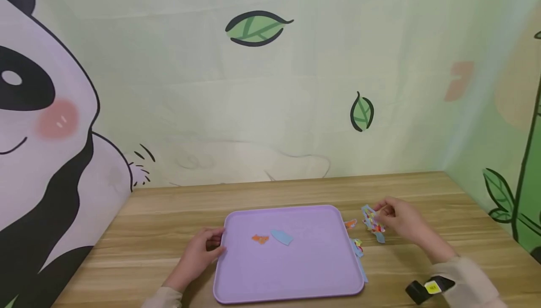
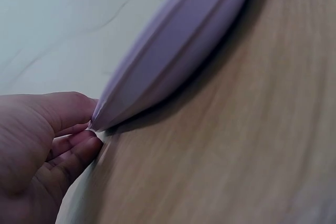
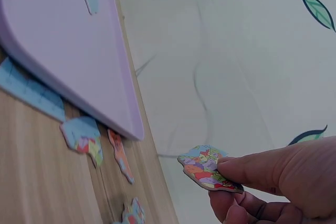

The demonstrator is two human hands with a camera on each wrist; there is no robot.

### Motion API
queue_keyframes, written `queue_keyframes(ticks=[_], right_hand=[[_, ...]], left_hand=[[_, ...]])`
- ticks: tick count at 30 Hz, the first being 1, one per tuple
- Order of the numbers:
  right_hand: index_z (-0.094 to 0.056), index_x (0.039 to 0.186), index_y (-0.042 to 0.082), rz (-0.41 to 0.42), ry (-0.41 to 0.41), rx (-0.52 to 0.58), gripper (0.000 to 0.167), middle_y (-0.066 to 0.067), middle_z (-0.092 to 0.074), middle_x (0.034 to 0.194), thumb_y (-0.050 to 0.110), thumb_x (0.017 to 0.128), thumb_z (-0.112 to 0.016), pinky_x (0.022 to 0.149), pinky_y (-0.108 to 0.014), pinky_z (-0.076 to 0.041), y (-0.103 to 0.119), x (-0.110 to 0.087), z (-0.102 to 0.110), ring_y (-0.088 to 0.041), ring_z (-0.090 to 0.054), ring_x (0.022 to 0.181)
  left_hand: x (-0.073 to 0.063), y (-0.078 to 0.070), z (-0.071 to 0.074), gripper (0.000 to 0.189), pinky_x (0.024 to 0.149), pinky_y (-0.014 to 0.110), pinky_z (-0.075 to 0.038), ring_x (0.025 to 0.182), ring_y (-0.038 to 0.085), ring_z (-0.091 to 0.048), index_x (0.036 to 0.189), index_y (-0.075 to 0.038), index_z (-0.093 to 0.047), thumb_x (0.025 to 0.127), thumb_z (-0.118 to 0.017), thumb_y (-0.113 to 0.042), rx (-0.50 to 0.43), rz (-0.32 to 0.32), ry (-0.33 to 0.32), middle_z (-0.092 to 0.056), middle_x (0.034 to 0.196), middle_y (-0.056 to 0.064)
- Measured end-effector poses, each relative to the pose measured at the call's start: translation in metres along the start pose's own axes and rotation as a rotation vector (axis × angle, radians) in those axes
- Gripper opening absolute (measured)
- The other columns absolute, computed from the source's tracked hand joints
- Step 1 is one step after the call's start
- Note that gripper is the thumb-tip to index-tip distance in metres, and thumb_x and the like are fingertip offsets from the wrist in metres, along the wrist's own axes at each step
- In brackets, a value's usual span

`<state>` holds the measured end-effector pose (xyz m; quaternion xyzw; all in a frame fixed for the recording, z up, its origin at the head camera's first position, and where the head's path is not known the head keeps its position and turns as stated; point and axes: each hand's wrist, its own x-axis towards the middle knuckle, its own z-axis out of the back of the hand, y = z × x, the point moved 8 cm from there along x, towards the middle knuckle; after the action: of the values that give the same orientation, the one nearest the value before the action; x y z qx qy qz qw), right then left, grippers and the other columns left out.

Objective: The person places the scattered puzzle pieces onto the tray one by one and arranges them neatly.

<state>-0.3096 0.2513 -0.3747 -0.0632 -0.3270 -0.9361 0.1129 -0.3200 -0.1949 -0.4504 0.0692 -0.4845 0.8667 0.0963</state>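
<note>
purple tray [image 1: 291, 270], pinched by the left hand [image 1: 197, 251], holds two pieces [image 1: 282, 237]; right hand [image 1: 400, 219] pinches one multicoloured piece [image 3: 202, 169].

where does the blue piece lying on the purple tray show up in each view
Head: the blue piece is low, near mid-width, just right of the orange piece.
Left wrist: not in it.
Right wrist: the blue piece is near the top, left of centre, just below the orange piece.
Shared landmark: the purple tray, in all three views.
</note>
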Motion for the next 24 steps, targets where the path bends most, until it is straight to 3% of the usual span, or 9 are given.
queue_keyframes(ticks=[11,24], right_hand=[[-0.06,0.104,-0.005,0.011,0.062,0.118,0.018,-0.006,-0.062,0.079,0.005,0.088,-0.062,0.048,-0.019,-0.046,0.023,0.014,-0.023,-0.011,-0.053,0.062],[-0.062,0.099,0.0,0.018,0.096,0.125,0.015,-0.004,-0.061,0.077,0.006,0.086,-0.063,0.053,-0.018,-0.044,0.044,0.025,-0.054,-0.011,-0.052,0.066]], left_hand=[[0.001,0.001,-0.001,0.044,0.081,0.022,-0.059,0.094,0.024,-0.065,0.118,0.008,-0.062,0.076,-0.072,0.009,-0.007,0.019,0.011,-0.061,0.109,0.016],[0.001,0.002,-0.001,0.042,0.08,0.018,-0.058,0.091,0.02,-0.064,0.117,0.01,-0.061,0.076,-0.071,0.012,-0.048,0.041,0.001,-0.061,0.105,0.018]])
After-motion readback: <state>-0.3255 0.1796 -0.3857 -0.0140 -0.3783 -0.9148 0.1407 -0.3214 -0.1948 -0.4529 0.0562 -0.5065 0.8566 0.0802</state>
